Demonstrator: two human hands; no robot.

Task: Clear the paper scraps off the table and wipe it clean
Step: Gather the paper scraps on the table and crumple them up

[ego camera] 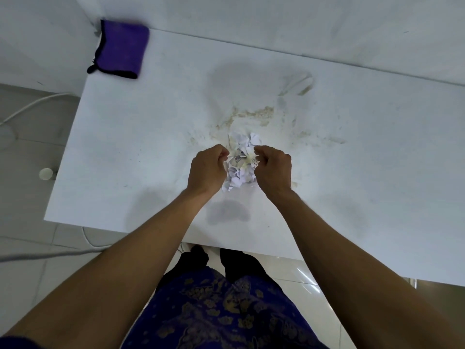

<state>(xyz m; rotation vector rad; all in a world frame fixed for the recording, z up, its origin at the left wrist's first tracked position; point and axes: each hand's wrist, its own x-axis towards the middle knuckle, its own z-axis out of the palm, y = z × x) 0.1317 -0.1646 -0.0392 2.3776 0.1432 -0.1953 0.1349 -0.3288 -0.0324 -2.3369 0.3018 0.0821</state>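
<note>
A heap of torn white paper scraps (242, 159) lies in the middle of the white table (125, 137). My left hand (207, 170) sits at the heap's left side with its fingers curled in against the scraps. My right hand (273, 168) mirrors it on the right side, fingers curled round the edge of the pile. Together they cup the heap between them. Brownish smears and crumbs (251, 114) stain the tabletop just beyond the scraps. A folded purple cloth (120, 49) with black trim lies at the table's far left corner.
A wall runs along the table's far edge. On the tiled floor to the left lie a white cable (30, 105) and a small round white object (46, 173). My patterned blue garment (226, 311) shows below the near edge.
</note>
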